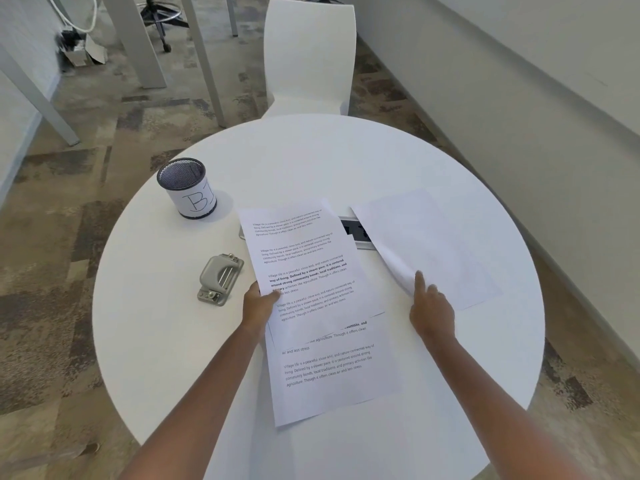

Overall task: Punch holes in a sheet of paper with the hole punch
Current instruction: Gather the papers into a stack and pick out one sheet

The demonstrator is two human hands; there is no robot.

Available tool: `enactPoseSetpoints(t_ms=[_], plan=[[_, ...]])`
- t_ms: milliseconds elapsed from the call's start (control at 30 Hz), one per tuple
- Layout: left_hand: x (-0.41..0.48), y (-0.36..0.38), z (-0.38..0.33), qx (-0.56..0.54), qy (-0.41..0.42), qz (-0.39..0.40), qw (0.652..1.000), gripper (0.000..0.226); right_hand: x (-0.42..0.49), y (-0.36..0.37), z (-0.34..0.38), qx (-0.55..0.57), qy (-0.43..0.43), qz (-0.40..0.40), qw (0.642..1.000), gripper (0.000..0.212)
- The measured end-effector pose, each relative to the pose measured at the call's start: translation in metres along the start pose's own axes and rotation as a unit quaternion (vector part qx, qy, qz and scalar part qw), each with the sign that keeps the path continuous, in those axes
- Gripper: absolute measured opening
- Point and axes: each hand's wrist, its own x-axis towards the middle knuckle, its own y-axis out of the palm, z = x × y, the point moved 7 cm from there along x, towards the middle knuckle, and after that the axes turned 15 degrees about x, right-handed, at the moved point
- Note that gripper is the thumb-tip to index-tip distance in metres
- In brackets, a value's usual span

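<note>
1. Printed sheet (298,258) — fingers of my left hand (258,304) pinch its edge, just beside the hole punch (220,277) on the bench (311,161).
2. Right hand (431,313) touches a blank sheet (433,244); grip I cannot tell.
3. Step, I judge: lining up — next, slide that edge into the punch.

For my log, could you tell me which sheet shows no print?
The far-right sheet, curled at the right hand; the held printed sheet and the lower sheet show text.

White table (346,161), grey hole punch (220,278) — black-printed white sheet (304,258), mottled brown-grey carpet (69,188).
</note>
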Motion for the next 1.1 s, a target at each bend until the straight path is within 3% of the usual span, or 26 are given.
enactPoseSetpoints(t_ms=[200, 533, 700, 800, 900, 1000, 1067, 1100], plan=[[0.000, 0.000, 0.000, 0.006, 0.004, 0.000, 1.000, 0.033, -0.004, -0.013, 0.002, 0.008, -0.060, -0.038, 0.997, 0.060], [0.002, -0.001, 0.003, 0.012, 0.000, 0.008, 1.000, 0.029, -0.080, 0.012, 0.098, 0.112, -0.245, -0.023, 0.963, 0.054], [0.002, -0.001, 0.002, 0.028, 0.014, 0.018, 0.999, 0.030, -0.090, 0.007, 0.120, 0.235, -0.245, 0.043, 0.940, 0.054], [0.003, -0.002, 0.004, 0.022, 0.011, 0.015, 1.000, 0.028, -0.088, -0.017, 0.125, 0.423, -0.210, 0.047, 0.880, 0.037], [0.004, -0.002, 0.005, 0.013, 0.006, 0.016, 1.000, 0.029, -0.076, -0.031, 0.113, 0.621, -0.108, 0.027, 0.776, 0.026], [0.003, -0.001, 0.005, 0.002, 0.008, 0.020, 1.000, 0.030, -0.061, -0.029, 0.095, 0.716, -0.002, 0.017, 0.698, 0.030], [0.003, -0.002, 0.004, 0.015, 0.019, 0.019, 1.000, 0.028, -0.053, -0.023, 0.081, 0.738, 0.063, 0.016, 0.672, 0.033], [0.003, -0.002, 0.003, 0.018, 0.021, 0.018, 0.999, 0.027, -0.050, -0.020, 0.074, 0.731, 0.090, 0.014, 0.677, 0.033]])
